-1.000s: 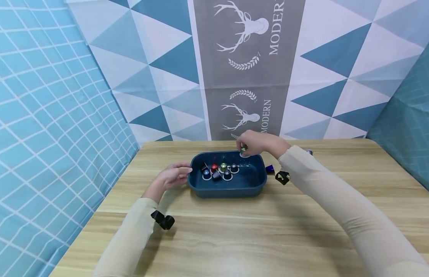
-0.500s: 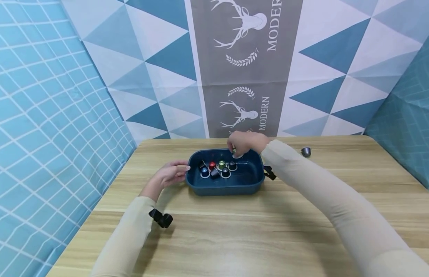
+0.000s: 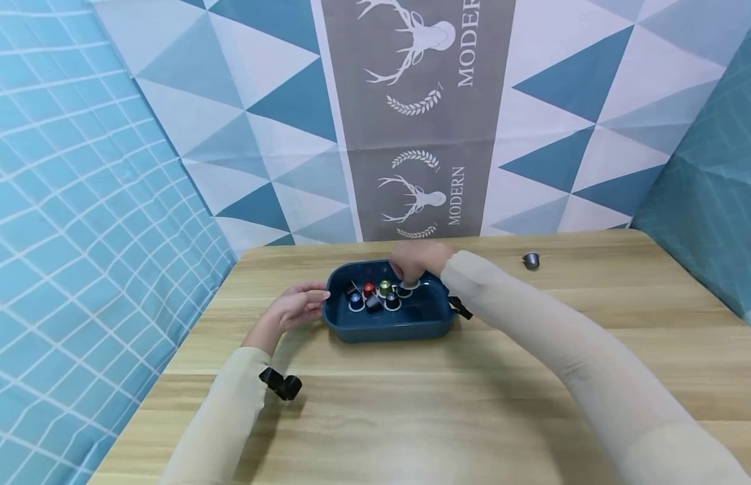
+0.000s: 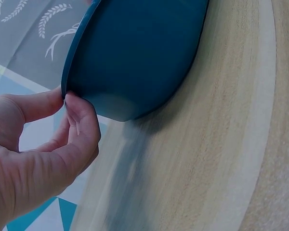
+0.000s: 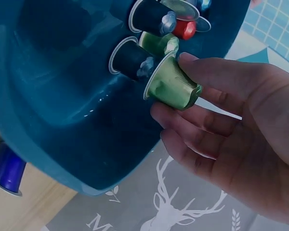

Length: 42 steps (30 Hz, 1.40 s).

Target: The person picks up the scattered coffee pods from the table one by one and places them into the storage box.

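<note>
A dark blue oval tub (image 3: pixel 390 332) stands on the wooden table with several coffee capsules in it, among them a red one (image 3: pixel 368 289), a green one (image 3: pixel 384 286) and a blue one (image 3: pixel 356 300). My left hand (image 3: pixel 293 308) pinches the tub's left rim between thumb and fingers, as the left wrist view shows. Over the tub's far side, my right hand (image 3: pixel 419 258) holds another green coffee capsule (image 5: pixel 171 87) between thumb and fingertips. In the right wrist view this capsule is close to two dark capsules (image 5: pixel 131 58); whether they touch I cannot tell.
A grey capsule (image 3: pixel 531 261) lies on the table (image 3: pixel 375 411) to the right at the back. Beside the tub lies a dark blue capsule (image 5: pixel 7 166), hidden by the right arm in the head view. Patterned cloth (image 3: pixel 423 128) hangs behind the table.
My right hand has moved left and lower into the tub with the green capsule. The left hand stays at the rim. The grey capsule has come into full view.
</note>
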Each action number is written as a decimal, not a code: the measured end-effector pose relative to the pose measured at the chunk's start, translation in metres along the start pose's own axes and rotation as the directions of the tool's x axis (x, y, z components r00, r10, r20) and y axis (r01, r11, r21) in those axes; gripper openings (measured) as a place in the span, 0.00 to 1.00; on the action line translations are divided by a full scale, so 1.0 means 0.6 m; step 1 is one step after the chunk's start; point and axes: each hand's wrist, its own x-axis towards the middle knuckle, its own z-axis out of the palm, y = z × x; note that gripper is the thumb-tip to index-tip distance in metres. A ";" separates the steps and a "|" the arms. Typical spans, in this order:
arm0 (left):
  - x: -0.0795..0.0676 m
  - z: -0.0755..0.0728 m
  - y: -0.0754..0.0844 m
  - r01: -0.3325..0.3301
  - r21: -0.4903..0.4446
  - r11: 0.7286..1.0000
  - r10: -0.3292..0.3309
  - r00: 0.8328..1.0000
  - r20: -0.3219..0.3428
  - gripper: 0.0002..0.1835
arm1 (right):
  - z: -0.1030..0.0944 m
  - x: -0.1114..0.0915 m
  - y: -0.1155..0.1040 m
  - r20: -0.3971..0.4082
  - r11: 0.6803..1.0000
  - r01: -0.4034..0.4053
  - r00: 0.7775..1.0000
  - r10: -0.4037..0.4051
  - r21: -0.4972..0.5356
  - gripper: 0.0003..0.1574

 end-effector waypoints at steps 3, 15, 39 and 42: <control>-0.001 -0.002 0.001 -0.001 0.010 1.000 0.001 1.000 -0.006 0.23 | -0.003 0.000 -0.001 -0.006 1.000 -0.007 1.000 0.007 -0.006 0.04; 0.000 -0.002 -0.002 -0.001 0.005 1.000 0.001 1.000 -0.002 0.25 | 0.019 -0.024 0.038 -0.060 0.997 0.079 0.995 -0.078 0.020 0.08; 0.003 -0.003 0.000 -0.004 -0.006 1.000 0.004 1.000 -0.010 0.26 | 0.093 -0.106 0.127 -0.397 0.922 0.119 0.917 0.040 0.368 0.20; 0.004 -0.004 -0.001 -0.003 -0.007 1.000 0.003 1.000 -0.006 0.26 | 0.106 -0.106 0.138 -0.403 0.918 0.107 0.913 0.061 0.381 0.19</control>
